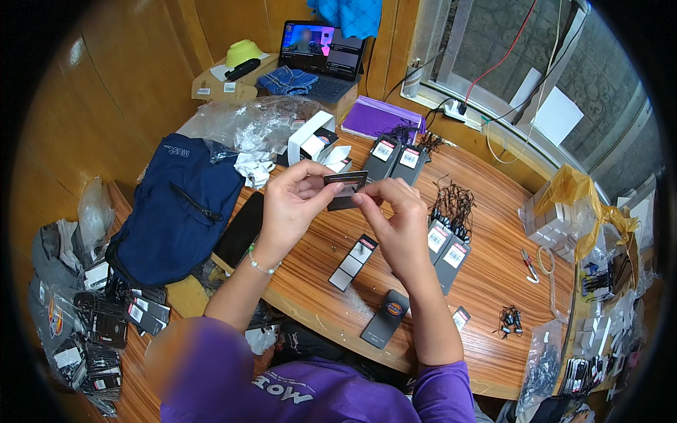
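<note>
Above the middle of the table, a dark hang tag (343, 204) is held up between my two hands. My left hand (296, 201) grips its left side, with the thumb laid across its front. At the tag's right edge my right hand (398, 215) pinches with thumb and forefinger. Below the hands lies a narrow dark card (352, 262) with pale panels and a red strip. Closer to me rests a dark grey tag (386, 321) with an oval logo. Right of my right hand are stacked grey tags (451, 255) with white barcode stickers and black cords (451, 204).
More stacked tags (395, 166) lie farther back, near a white box (314, 134). A navy bag (176, 204) covers the left side, with piles of tags (99, 331) beyond it. Snips (529, 266) and a small cord bundle (510, 322) lie right. A laptop (321, 56) stands behind.
</note>
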Tool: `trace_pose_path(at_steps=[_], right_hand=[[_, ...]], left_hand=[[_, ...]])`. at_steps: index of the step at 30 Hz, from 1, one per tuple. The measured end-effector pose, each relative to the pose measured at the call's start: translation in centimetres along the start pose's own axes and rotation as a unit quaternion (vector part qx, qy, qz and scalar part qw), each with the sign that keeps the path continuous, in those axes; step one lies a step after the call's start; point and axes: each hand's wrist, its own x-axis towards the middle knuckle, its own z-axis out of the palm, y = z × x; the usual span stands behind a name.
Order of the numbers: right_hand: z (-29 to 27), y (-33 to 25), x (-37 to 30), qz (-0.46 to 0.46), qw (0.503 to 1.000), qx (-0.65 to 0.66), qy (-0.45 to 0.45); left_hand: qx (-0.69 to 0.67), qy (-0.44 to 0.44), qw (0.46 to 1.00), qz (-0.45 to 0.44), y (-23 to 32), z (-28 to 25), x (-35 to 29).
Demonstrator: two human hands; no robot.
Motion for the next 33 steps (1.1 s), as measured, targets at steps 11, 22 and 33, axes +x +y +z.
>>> trace_pose_path(at_steps=[11, 22, 33], right_hand=[[0.3, 0.1, 0.1, -0.023, 0.999, -0.014, 0.019], [0.3, 0.5, -0.1, 0.069, 0.982, 0.175, -0.02], [0.5, 0.4, -0.1, 0.196, 0.902, 0.379, -0.065]], left_hand=[[0.02, -0.022, 0.999, -0.021, 0.6, 0.8, -0.7], [0.158, -0.049, 0.984, 0.065, 1.9, 0.5, -1.1], [0.167, -0.073, 0.982, 0.055, 2.8, 0.2, -1.2]])
